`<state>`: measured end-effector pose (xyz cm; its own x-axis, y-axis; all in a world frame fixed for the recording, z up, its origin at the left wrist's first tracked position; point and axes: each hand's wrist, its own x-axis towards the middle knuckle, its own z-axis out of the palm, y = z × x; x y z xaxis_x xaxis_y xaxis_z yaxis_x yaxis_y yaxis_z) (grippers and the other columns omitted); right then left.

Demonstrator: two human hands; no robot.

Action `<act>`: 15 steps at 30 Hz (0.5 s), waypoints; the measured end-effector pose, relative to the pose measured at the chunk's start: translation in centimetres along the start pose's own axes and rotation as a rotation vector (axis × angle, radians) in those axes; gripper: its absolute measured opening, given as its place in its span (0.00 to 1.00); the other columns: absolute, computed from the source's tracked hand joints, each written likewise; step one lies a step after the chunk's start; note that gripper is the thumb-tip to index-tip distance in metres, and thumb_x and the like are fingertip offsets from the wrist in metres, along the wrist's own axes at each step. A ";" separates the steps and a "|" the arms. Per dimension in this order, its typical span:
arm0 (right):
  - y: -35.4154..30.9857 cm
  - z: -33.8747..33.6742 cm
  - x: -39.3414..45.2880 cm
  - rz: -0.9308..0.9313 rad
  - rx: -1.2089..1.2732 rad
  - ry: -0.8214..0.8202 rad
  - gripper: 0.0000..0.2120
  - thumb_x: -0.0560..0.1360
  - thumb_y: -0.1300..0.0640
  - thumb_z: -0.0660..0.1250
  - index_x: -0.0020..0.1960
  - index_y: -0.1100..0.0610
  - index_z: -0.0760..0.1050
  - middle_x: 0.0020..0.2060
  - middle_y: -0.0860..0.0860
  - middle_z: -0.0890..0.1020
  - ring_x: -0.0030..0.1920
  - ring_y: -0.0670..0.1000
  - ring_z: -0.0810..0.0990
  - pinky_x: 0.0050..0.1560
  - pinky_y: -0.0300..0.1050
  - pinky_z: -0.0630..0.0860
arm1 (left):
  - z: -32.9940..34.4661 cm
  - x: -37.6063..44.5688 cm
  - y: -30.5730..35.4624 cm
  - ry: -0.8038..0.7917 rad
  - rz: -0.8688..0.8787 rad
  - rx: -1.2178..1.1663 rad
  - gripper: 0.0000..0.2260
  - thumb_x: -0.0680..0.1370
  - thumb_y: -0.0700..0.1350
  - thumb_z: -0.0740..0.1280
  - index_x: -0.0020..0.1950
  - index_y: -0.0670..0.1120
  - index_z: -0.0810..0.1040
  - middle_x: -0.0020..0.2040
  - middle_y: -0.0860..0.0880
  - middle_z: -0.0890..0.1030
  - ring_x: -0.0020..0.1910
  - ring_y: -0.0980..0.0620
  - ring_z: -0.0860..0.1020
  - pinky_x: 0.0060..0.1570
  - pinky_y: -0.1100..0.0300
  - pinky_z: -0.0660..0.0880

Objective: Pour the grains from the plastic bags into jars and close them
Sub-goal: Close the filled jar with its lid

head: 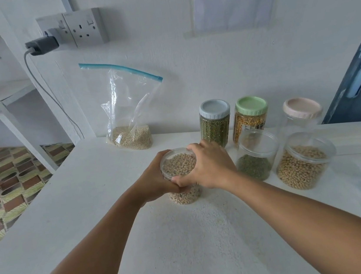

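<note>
A clear jar of pale beans [179, 166] stands on the white table [91, 193] at the centre, its mouth uncovered. My left hand [155, 181] grips its left side and my right hand [210, 167] grips its right side, thumbs meeting at the front. A zip bag with a blue seal [126, 111] leans on the wall behind, holding small pale grains at its bottom. To the right stand an open jar of green grains [256, 157] and an open jar of soybeans [303, 162].
At the back right are a grey-lidded jar of mung beans [215, 123], a green-lidded jar of corn [251, 119] and a pink-lidded empty jar [302, 112]. A wall socket with a charger [42, 45] and cable hangs at upper left. The table's left edge drops to a tiled floor.
</note>
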<state>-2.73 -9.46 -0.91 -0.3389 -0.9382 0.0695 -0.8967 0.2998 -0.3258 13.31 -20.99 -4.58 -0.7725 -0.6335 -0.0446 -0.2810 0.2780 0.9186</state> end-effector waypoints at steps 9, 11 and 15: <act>4.2 -3.6 -1.6 -0.044 -0.119 -0.078 0.57 0.62 0.12 0.47 0.80 0.47 0.62 0.72 0.52 0.67 0.73 0.57 0.63 0.76 0.61 0.57 | 2.9 1.5 1.0 0.013 0.007 0.012 0.44 0.62 0.39 0.87 0.72 0.53 0.68 0.62 0.49 0.80 0.58 0.53 0.83 0.55 0.52 0.84; 5.9 -4.8 -2.0 -0.013 -0.151 -0.011 0.52 0.67 0.15 0.47 0.80 0.48 0.64 0.73 0.52 0.67 0.73 0.57 0.62 0.76 0.62 0.56 | 4.0 2.5 1.6 0.009 0.004 0.034 0.46 0.60 0.45 0.88 0.72 0.54 0.68 0.62 0.50 0.80 0.60 0.52 0.82 0.57 0.50 0.83; 9.7 -6.2 -2.6 0.086 -0.292 0.136 0.34 0.79 0.28 0.54 0.74 0.49 0.71 0.70 0.53 0.71 0.69 0.58 0.68 0.72 0.61 0.63 | 6.0 4.3 3.1 -0.011 0.006 0.080 0.48 0.55 0.54 0.86 0.71 0.55 0.67 0.63 0.52 0.78 0.62 0.53 0.79 0.61 0.46 0.81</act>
<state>-12.26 -3.04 1.57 -0.4343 -0.8815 0.1855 -0.9001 0.4323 -0.0533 5.72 -18.49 -4.29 -0.7802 -0.6240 -0.0441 -0.3211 0.3389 0.8843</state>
